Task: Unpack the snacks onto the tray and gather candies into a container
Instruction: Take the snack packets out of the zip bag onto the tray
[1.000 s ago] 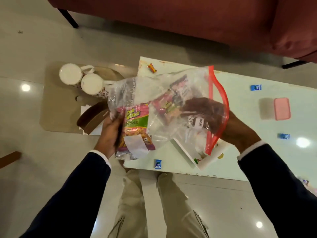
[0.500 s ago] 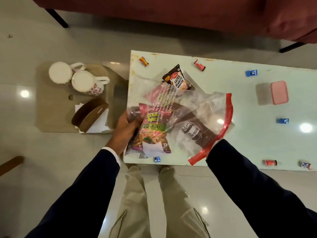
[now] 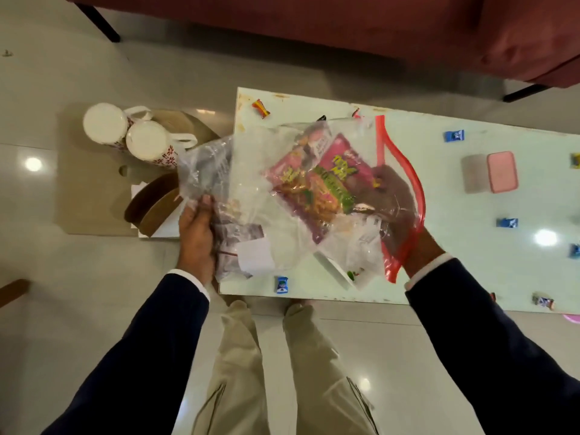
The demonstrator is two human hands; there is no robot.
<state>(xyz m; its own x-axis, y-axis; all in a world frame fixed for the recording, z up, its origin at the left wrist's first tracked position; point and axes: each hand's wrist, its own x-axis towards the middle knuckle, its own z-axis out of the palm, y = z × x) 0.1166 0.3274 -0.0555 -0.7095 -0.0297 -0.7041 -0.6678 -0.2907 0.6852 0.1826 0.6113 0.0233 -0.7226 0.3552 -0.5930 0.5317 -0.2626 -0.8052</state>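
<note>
A clear zip bag [image 3: 270, 196] with a red seal strip hangs over the left end of the pale green table [image 3: 439, 271]. My left hand [image 3: 197, 233] grips the bag's closed bottom end. My right hand [image 3: 392, 199] is inside the bag's mouth and holds a pink and green snack packet [image 3: 326, 189]. A white tray [image 3: 332, 268] lies under the bag, mostly hidden. Wrapped candies lie scattered on the table: blue ones [image 3: 454, 135], [image 3: 507, 222], [image 3: 282, 284] and a red-yellow one [image 3: 261, 108]. A small clear container with a pink lid [image 3: 489, 172] stands at the right.
A low wooden side table [image 3: 91, 196] at the left carries two white mugs [image 3: 125, 133] and a brown tissue holder [image 3: 153, 204]. A red sofa [image 3: 345, 26] runs along the far side. My legs stand at the table's near edge.
My right hand, hidden half a second ago, is back inside the bag and holds the pink-green packet, which has shifted right. The bag has lifted and turned.
</note>
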